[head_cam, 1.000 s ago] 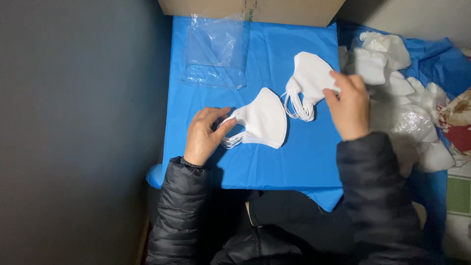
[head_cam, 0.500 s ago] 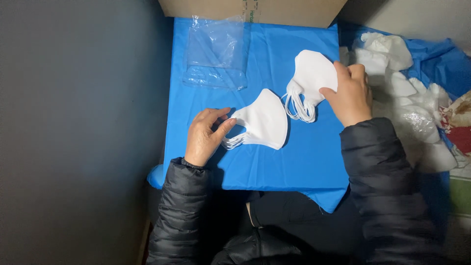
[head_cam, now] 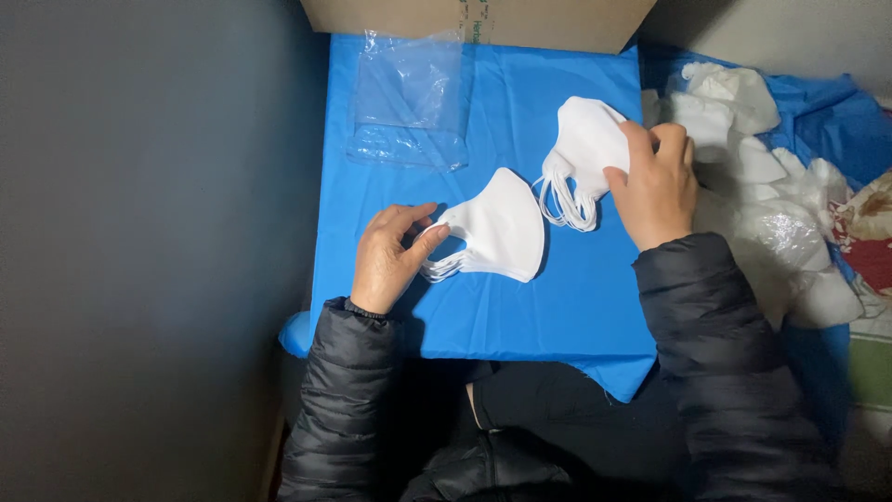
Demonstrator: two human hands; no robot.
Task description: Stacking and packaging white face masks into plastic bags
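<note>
Blue cloth covers my work surface beside a grey wall. My left hand pinches the near mask stack at its fingertips; my right hand grips the far mask stack, fingers curled over it.

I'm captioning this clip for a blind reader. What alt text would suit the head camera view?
Seen from above, the left hand grips a stack of white face masks on a blue cloth, while the right hand holds a second stack of masks. Clear plastic bags lie above, and loose masks are piled to the right.
</note>
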